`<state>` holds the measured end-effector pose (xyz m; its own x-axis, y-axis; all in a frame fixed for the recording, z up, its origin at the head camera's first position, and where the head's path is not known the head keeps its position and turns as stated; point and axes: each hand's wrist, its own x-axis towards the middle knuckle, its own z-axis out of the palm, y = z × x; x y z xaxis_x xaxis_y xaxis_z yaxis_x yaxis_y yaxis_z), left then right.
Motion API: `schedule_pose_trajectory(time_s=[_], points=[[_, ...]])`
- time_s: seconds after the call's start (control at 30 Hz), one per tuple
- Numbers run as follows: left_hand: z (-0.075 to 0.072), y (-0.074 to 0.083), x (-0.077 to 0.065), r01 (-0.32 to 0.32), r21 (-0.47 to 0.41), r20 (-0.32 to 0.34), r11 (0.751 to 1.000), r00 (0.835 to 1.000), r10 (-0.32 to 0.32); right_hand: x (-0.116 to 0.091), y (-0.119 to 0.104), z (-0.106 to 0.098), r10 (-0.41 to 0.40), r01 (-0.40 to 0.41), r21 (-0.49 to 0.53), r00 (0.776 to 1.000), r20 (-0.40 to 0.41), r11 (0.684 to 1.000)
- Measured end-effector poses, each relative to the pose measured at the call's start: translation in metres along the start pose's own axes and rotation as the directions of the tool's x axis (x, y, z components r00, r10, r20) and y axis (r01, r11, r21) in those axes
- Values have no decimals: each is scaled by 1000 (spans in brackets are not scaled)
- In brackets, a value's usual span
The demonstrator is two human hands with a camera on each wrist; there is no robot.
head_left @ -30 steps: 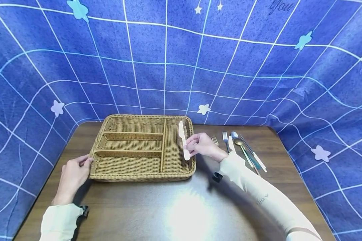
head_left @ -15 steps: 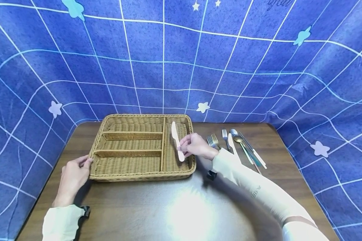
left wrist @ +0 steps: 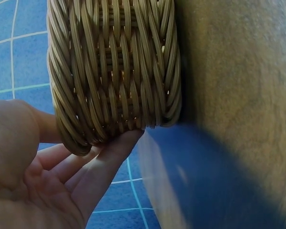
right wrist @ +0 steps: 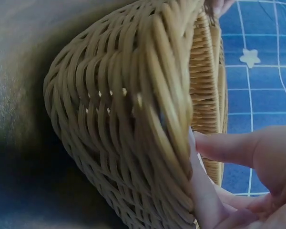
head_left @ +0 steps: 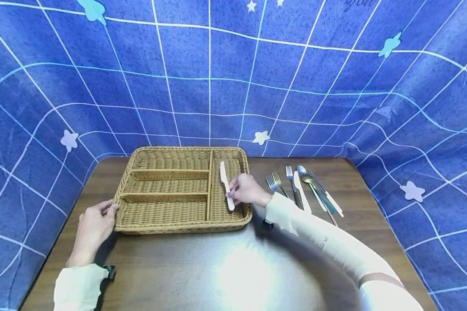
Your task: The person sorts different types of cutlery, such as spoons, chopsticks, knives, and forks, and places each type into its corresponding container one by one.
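Note:
A brown wicker cutlery basket [head_left: 179, 227] stands on the table, split into one tall compartment on the right and three stacked ones on the left. Inside the right compartment is a pale pink table knife [head_left: 223, 172], blade pointing away. My right hand [head_left: 246, 189] pinches this knife near its handle, reaching over the basket's right wall. In the right wrist view the wicker side hides most of the knife. My left hand [head_left: 95, 224] grips the basket's left front corner; the left wrist view shows its fingers [left wrist: 112, 160] against the outer wicker wall and the thumb over the rim.
Right of the basket, forks [head_left: 274, 180], a white knife [head_left: 301, 190], spoons [head_left: 307, 178] and other cutlery lie on the wooden table [head_left: 171, 268]. Behind and at both sides hangs a blue curtain [head_left: 187, 95] with a white grid and stars.
The right hand has moved left and slightly nearer, bringing the knife from the compartment's right side towards its middle. More of the forks shows beside the sleeve. The left hand has stayed put.

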<state>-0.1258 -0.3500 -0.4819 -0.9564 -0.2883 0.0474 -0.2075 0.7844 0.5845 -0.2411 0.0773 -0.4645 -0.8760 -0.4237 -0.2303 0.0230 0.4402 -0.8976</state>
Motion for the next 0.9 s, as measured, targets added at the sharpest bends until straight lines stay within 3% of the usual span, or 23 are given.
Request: schedule_pose_trajectory(time_s=[0.3, 0.63, 0.8, 0.9], points=[[-2, 0, 2, 16, 8, 20, 1000, 1000, -16, 12, 1, 5, -64, 61, -121, 998, -22, 991], [0, -1, 1, 17, -9, 6, 1000, 1000, -17, 15, 4, 10, -108, 105, -275, 994, 4, 956], [2, 0, 1, 13, -13, -1, 1000, 1000, -13, 15, 5, 11, -137, 134, -384, 990, 19, 914], [3, 0, 0, 6, -9, -6, 1000, 1000, -6, 16, 5, 12, -186, 169, -491, 982, 14, 855]])
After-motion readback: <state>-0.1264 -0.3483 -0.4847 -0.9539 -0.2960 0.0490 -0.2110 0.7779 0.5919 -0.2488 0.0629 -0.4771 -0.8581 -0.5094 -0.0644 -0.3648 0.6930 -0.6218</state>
